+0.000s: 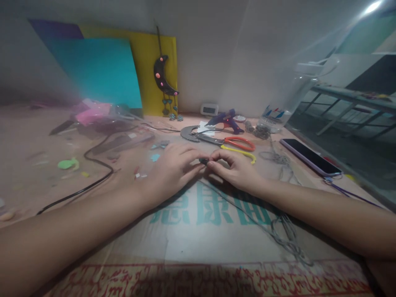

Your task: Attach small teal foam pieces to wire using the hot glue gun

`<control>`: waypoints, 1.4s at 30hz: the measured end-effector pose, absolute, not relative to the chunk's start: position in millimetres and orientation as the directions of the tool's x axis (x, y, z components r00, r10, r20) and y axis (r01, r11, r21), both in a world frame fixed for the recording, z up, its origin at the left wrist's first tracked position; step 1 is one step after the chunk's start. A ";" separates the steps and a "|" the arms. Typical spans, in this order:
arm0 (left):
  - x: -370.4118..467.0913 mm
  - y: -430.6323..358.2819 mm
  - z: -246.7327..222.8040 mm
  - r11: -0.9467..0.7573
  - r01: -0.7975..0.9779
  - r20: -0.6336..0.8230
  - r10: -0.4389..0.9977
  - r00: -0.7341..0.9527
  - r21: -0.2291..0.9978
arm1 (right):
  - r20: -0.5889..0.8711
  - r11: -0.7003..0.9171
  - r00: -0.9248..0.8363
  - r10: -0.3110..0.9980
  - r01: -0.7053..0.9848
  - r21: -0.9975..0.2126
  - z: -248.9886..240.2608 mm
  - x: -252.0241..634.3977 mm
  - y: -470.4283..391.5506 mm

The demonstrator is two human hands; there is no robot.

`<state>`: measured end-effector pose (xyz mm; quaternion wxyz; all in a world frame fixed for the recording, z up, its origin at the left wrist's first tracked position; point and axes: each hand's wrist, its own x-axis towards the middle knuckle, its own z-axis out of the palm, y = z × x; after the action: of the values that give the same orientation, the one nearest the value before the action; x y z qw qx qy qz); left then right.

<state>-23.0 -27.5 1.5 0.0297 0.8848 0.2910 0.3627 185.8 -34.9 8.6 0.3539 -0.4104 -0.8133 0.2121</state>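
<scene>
Between my two hands is a small dark bluish piece (203, 161), too small and too covered to name. The thumb and fingers of my left hand (175, 165) pinch it from the left. From the right, the thumb and forefinger of my right hand (230, 167) close on its other end. Thin grey cord (235, 202) runs out from below the hands to a loose tangle near my right forearm. Scissors (213, 139) with one orange and one yellow handle lie open just beyond the fingers. Pale blue scraps (154, 157) lie beside my left hand.
A purple glue gun (227, 120), a small white clock (209, 109) and a clear bottle (280, 103) stand behind. A crescent ornament (162, 76) hangs against yellow card (145, 57). A phone (309, 156) lies right; a black cable (102, 177) crosses the left.
</scene>
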 end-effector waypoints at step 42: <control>-18.3 -27.0 3.2 -0.616 0.523 0.358 0.779 0.514 0.589 | 0.543 0.753 -0.525 0.656 0.506 -0.421 2.4 187.2 -34.6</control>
<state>-18.3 -27.0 3.2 0.2085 0.8448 0.3852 0.3073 187.2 -34.6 2.4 0.3541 -0.3350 -0.8667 0.1057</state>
